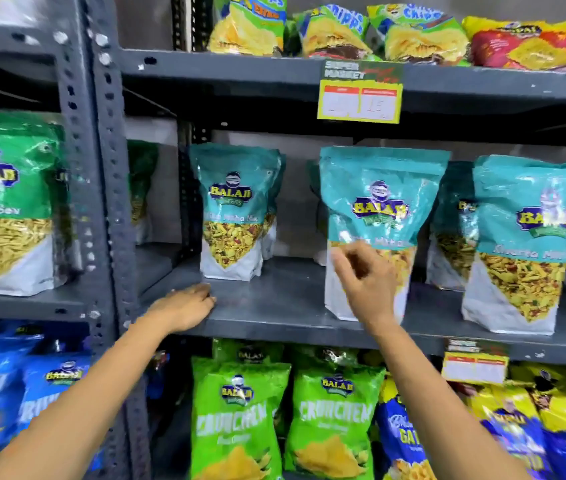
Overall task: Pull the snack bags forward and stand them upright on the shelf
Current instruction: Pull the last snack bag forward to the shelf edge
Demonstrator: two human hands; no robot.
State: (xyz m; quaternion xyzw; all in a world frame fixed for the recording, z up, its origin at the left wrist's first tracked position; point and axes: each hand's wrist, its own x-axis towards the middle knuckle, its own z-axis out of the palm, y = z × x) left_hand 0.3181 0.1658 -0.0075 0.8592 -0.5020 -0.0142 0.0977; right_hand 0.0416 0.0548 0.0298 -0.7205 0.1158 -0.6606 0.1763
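Three teal Balaji snack bags stand upright on the grey middle shelf (285,306). The left bag (234,209) sits further back, with more bags behind it. The middle bag (378,209) and the right bag (523,244) stand near the front edge. My right hand (364,282) is in front of the middle bag's lower part, fingers spread and blurred, holding nothing. My left hand (184,306) rests palm down on the shelf's front left edge, just below the left bag, fingers loosely curled and empty.
A grey perforated upright post (108,188) bounds the bay on the left, with a green Sev bag (8,202) beyond it. Chips bags (340,32) fill the shelf above, green Crunchem bags (240,410) the shelf below. A yellow price tag (361,95) hangs overhead.
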